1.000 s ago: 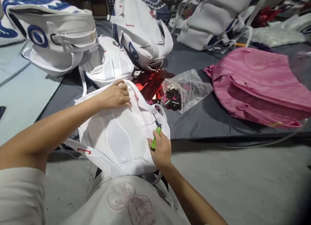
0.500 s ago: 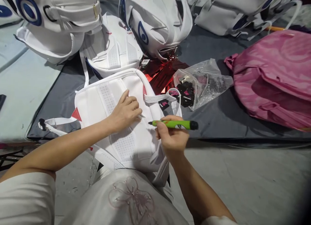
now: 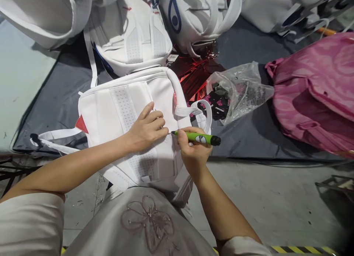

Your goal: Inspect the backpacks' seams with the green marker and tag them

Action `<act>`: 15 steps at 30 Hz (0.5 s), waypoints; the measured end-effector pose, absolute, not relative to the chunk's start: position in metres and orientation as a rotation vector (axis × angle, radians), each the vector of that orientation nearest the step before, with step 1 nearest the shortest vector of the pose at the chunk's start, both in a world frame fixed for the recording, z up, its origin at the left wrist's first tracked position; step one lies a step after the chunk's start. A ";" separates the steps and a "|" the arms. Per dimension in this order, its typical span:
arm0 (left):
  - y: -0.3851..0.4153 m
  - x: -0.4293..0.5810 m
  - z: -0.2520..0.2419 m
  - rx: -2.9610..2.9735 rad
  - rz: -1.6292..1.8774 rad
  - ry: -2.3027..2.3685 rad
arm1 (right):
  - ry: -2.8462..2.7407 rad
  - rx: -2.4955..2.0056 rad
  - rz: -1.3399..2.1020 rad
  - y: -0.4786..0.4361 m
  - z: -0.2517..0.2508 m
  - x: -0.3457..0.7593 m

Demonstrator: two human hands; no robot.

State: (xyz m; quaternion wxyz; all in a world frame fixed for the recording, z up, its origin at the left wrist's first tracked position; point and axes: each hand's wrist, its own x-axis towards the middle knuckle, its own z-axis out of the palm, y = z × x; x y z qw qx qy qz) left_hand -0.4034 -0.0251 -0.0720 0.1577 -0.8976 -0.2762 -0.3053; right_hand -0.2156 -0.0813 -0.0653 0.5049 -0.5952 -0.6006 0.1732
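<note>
A white backpack (image 3: pixel 116 112) lies back-side up in front of me, half on the dark grey mat (image 3: pixel 61 101), its straps trailing left. My left hand (image 3: pixel 146 128) presses on the backpack's padded back with fingers curled, pinching the fabric. My right hand (image 3: pixel 193 151) grips a green pen-shaped tool (image 3: pixel 197 137) lying sideways, its tip pointing left and touching the backpack right beside my left fingertips.
More white backpacks with blue markings (image 3: pixel 177 16) are piled at the back. A clear plastic bag of small black and pink tags (image 3: pixel 235 92) lies to the right, red shiny material (image 3: pixel 193 79) beside it. A pink bag (image 3: pixel 318 93) fills the right side. Grey floor lies below.
My left hand slid down from the backpack's top edge to its middle. My right hand turned the green tool from upright to sideways and brought its tip to the fabric. The view tilted down.
</note>
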 end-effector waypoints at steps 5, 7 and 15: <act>-0.026 -0.402 -0.075 -2.529 -0.940 -0.793 | -1.509 -1.477 0.307 -0.076 -0.063 -0.216; -0.026 -0.402 -0.075 -2.517 -0.972 -0.779 | -1.544 -1.480 0.269 -0.073 -0.061 -0.215; -0.025 -0.402 -0.075 -2.511 -0.993 -0.773 | -1.634 -1.512 0.239 -0.066 -0.052 -0.214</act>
